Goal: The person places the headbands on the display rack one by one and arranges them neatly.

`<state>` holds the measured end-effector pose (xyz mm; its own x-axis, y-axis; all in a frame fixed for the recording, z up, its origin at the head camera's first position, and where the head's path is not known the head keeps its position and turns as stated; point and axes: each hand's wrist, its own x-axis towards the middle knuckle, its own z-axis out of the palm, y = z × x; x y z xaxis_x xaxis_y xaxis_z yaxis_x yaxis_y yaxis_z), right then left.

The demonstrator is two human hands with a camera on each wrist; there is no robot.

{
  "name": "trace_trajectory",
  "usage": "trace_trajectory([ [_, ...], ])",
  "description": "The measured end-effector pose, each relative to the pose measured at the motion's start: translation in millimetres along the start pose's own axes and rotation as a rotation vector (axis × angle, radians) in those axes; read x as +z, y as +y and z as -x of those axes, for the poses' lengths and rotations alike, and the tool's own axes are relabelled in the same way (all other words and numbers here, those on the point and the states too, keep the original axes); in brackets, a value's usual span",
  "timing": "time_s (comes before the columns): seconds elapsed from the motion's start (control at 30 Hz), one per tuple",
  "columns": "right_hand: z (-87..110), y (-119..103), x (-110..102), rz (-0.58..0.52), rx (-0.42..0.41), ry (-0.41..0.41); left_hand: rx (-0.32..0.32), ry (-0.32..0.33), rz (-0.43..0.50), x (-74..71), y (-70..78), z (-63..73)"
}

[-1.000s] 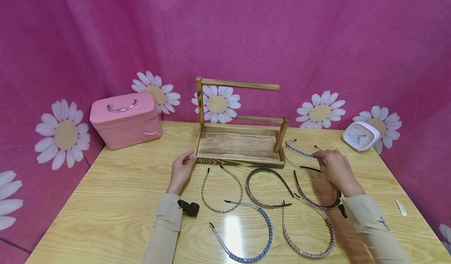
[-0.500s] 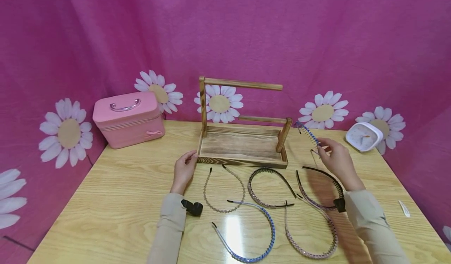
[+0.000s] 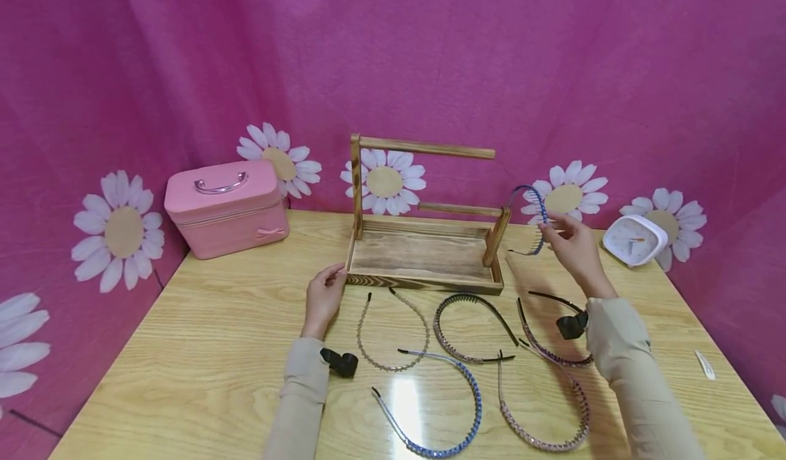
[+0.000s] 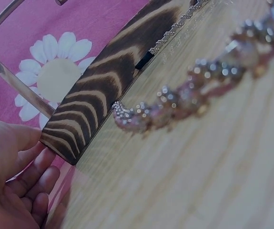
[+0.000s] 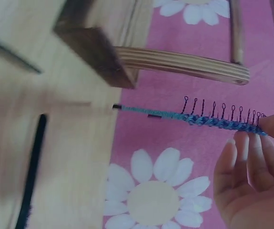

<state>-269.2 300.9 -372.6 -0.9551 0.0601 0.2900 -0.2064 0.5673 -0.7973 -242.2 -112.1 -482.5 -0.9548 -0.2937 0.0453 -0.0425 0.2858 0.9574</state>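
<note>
My right hand [image 3: 576,252] pinches a blue beaded headband [image 3: 542,207] between thumb and fingers. It is held in the air just right of a wooden stand [image 3: 424,284], which has a tray base and two bars at different heights. In the right wrist view the headband [image 5: 218,123] is seen edge-on, its row of comb teeth toward the lower bar [image 5: 184,66]. At the stand's front left corner, my left hand [image 3: 324,299] holds on, with thumb and fingers at the corner's edge [image 4: 63,143] in the left wrist view.
Several headbands lie before the stand: a beaded one [image 3: 393,368], a blue one [image 3: 475,405], a black-ended one [image 3: 437,330], a pink one [image 3: 540,445] and a dark one [image 3: 552,357]. A pink case [image 3: 224,207] stands left; a white clock [image 3: 632,239] and hair clip [image 3: 705,364] are right.
My right hand has lifted the blue headband off the table, moved it up and slightly left, and turned it upright beside the stand. My left hand stays at the stand's corner.
</note>
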Motion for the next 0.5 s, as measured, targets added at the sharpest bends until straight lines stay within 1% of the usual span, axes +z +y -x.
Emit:
trace_trajectory([
  [0.2, -19.0, -14, -1, -0.102, 0.005, 0.012, 0.011, 0.002, -0.014, -0.7, 0.6, 2.0],
  [0.4, -42.6, -37, -4, -0.263, 0.033, 0.035, 0.032, 0.004, -0.022, -1.2, 1.8, 2.7],
  [0.5, -51.9, -48, -5, -0.269, 0.048, 0.028, 0.038, 0.002, -0.024, -0.9, 0.8, 2.2],
])
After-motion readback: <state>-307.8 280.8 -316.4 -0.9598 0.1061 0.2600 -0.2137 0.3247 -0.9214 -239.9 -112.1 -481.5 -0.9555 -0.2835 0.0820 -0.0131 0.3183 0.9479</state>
